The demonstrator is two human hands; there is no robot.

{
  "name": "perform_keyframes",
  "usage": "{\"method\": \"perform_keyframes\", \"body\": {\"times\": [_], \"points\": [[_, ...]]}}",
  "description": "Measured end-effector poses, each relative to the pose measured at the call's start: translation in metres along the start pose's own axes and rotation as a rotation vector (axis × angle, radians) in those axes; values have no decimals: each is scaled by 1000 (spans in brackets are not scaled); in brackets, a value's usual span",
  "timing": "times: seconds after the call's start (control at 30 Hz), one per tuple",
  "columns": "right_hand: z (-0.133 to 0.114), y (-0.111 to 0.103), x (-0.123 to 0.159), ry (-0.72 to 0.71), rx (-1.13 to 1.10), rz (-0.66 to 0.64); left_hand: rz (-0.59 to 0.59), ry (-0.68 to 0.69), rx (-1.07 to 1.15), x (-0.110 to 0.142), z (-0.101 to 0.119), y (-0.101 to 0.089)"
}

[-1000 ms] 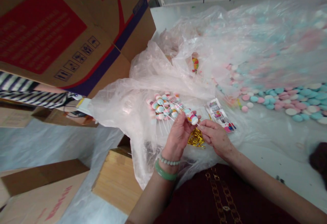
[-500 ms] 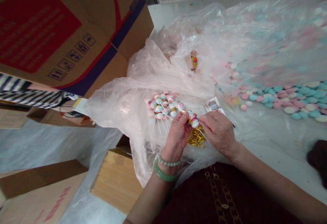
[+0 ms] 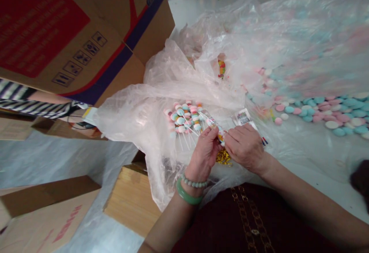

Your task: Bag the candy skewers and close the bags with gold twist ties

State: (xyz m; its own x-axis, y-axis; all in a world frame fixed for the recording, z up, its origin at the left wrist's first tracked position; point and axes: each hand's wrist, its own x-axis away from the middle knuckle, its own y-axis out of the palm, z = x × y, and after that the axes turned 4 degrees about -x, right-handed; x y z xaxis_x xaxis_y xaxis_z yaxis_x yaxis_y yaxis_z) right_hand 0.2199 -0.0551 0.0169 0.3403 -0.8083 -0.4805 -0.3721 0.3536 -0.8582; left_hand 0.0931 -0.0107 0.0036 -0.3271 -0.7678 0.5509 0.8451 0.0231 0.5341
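Note:
My left hand (image 3: pixel 203 152) is closed, thumb and fingers pinching a candy skewer (image 3: pixel 221 134) of colored sweets. A clear printed wrapper (image 3: pixel 208 118) covers the skewer and sticks out above my fingers. My right hand (image 3: pixel 245 146) is curled closed around its lower end; the stick is hidden behind the fingers. Just below the hands lies a heap of gold twist ties (image 3: pixel 223 157). Left of them rests a bunch of candy skewers (image 3: pixel 184 119) in pink, blue and white, with white sticks. Flat printed wrappers (image 3: pixel 242 117) lie beyond my right hand.
Clear plastic sheeting (image 3: pixel 123 109) spreads over the white table (image 3: pixel 311 185). Loose pastel candies (image 3: pixel 346 112) are heaped at the right, partly under plastic. A big printed carton (image 3: pixel 112 22) stands at the left. Open cardboard boxes (image 3: pixel 52 222) sit lower on the left.
My right hand has closed over the skewer's lower end, so the white stick that showed below is now hidden. The view has shifted slightly.

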Motion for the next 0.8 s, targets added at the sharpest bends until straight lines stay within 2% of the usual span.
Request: {"method": "perform_keyframes", "body": {"times": [0.1,0.2,0.23,0.3,0.43,0.53,0.6,0.67,0.8], "points": [[5,1,8,-92,-63,32,24,-176,123,-4,-3,0],[8,0,20,-54,-171,64,37,-201,175,-3,-1,2],[7,0,25,20,-218,91,38,-176,183,-2,0,2],[3,0,31,263,-352,120,52,-119,184,0,3,3],[-14,3,36,790,-836,-72,64,-11,192,0,4,5],[-21,5,31,1058,-1116,-117,38,69,181,1,1,7],[-22,6,25,1139,-1179,-98,24,132,132,2,-1,8],[-23,7,18,1148,-1215,-78,15,174,74,3,-3,9],[-27,15,7,1150,-1337,-7,-18,162,47,4,-5,8]]}}
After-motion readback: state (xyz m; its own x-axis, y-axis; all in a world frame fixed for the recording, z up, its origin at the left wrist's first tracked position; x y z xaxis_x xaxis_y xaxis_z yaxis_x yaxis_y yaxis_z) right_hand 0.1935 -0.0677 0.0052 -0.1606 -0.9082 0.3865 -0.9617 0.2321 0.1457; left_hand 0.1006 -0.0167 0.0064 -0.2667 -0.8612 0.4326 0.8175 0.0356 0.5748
